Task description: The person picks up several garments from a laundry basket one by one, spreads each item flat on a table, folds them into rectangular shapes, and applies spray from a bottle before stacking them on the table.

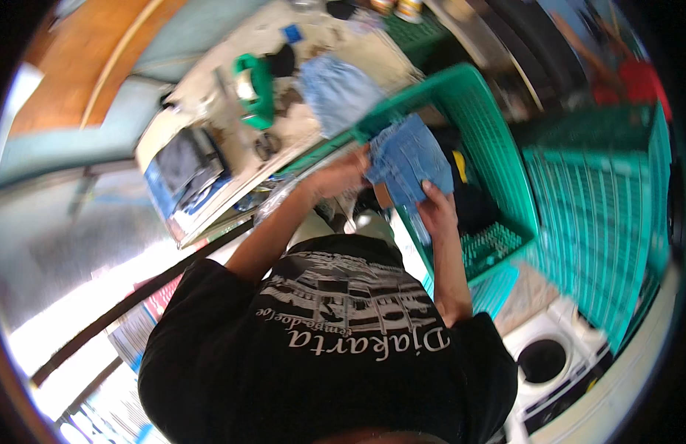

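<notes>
A folded blue denim garment [412, 158] with a brown patch at its lower edge is over the near side of an open green plastic basket [495, 139]. My right hand [438, 210] grips its lower right part, thumb on top. My left hand [343, 173] is blurred by motion at the garment's left edge; whether its fingers hold the cloth is unclear. On the worktable [290, 136], left of the basket, lies a light blue denim garment [340, 91]. A green tape dispenser [257, 91] and dark-handled scissors [267, 146] are further left.
Folded dark and blue garments [190, 164] lie at the table's left corner. Dark cloth [478, 205] sits inside the basket. More green baskets [592, 216] stand at the right, beside a white appliance [564, 338]. A person in red [634, 80] is at the upper right.
</notes>
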{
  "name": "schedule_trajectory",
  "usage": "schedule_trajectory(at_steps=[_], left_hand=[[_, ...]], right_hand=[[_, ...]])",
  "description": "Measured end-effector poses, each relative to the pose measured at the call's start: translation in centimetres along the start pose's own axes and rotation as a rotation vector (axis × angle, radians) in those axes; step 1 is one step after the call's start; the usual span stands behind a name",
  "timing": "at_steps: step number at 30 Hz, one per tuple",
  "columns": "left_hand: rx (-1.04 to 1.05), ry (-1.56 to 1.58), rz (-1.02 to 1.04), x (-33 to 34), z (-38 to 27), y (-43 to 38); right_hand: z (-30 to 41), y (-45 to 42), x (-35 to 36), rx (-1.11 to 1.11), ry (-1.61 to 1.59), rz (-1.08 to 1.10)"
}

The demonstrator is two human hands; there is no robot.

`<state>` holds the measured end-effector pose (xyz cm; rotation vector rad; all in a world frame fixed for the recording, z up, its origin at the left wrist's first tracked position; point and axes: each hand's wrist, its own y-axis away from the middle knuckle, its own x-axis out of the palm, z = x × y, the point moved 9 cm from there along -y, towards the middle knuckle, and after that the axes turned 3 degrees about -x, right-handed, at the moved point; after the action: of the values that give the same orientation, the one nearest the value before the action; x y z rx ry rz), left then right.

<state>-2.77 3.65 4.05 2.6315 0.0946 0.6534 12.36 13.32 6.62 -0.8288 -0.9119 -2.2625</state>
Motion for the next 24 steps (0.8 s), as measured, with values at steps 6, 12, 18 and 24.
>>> schedule_trajectory(at_steps=[6,12,18,24], left_hand=[[0.354,0.178,-0.311,-3.5,-6.6,12.8],[0.404,0.108,-0.529,-10.4,-7.6,25.6],[0.461,0.430,-0.668,-18.4,-4.7,35.2],[0.547,0.314,-0.579,-23.0,-2.7,42.8]], right_hand=[[-3.2,-0.3,12.4,0.029,0.884,0.544],[-12.0,-0.7,23.0,0.240,0.583,0.763],[-23.0,0.3,34.3,0.052,0.987,0.801],[-30.8,0.1,39.8,0.099,0.923,0.731]])
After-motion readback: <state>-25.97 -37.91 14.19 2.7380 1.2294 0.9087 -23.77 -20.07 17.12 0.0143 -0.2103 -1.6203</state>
